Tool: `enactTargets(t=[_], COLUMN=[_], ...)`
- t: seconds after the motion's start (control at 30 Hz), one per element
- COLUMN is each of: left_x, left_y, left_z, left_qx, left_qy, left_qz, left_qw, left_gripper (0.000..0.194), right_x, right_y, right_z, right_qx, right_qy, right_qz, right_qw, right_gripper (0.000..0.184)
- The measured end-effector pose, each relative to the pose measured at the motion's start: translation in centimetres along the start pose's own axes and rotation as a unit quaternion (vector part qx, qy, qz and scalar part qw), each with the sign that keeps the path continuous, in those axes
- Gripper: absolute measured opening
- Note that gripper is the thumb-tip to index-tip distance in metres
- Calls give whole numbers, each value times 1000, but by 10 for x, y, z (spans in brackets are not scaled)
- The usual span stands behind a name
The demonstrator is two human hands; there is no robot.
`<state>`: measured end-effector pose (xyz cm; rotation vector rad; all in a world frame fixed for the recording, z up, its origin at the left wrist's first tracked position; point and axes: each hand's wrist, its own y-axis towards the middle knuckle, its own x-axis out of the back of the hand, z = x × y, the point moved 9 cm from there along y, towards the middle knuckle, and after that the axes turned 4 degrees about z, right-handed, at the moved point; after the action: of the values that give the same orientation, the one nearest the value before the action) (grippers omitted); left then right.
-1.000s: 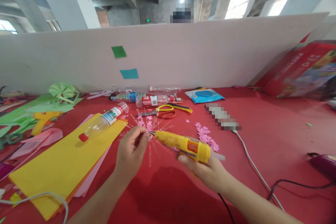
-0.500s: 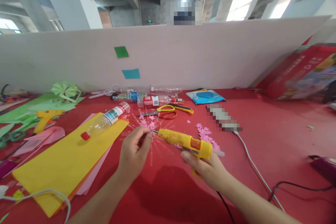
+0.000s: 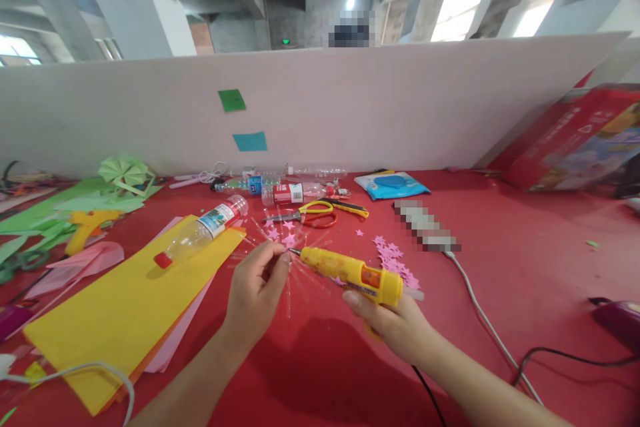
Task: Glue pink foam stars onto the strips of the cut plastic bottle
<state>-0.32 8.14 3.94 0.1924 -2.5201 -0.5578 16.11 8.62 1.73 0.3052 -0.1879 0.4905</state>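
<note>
My left hand (image 3: 260, 280) is closed in a pinch, a bit of a small pink star (image 3: 285, 250) showing at the fingertips. A yellow hot glue gun (image 3: 345, 270) is gripped in my right hand (image 3: 395, 320). Its metal nozzle points left and meets or nearly meets the left fingertips; I cannot tell whether it touches the star. A clear glue stick (image 3: 415, 294) juts out of the gun's back. Beneath the hands, thin clear plastic strips (image 3: 289, 297) fan out on the red table, with some pink stars (image 3: 289, 240) among them, partly hidden by my left hand.
Scissors (image 3: 320, 212) and a yellow cutter (image 3: 353, 208) lie beyond the strips. A pile of pink stars (image 3: 393, 259) sits right of the gun. Leftward, a plastic bottle (image 3: 193, 240) rests on yellow sheets (image 3: 125, 320). A white cable (image 3: 485, 310) crosses at right; a white panel (image 3: 350, 107) stands behind.
The glue gun has shifted very slightly left and tilted a little in my right hand. My left hand keeps its pinch in the same place.
</note>
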Motion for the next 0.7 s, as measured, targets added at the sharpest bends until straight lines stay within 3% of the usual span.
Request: enactTargets(t=[0.7], left_x=[1], left_y=[0], left_z=[-1], left_qx=[-2], left_qy=[-6], left_qz=[-1], left_qw=[1000], left_gripper=[21], right_x=[-2], right_y=[-2], right_z=[-5], right_qx=[-35], right_qy=[-7], right_qz=[12], right_qw=[999], right_gripper=[30])
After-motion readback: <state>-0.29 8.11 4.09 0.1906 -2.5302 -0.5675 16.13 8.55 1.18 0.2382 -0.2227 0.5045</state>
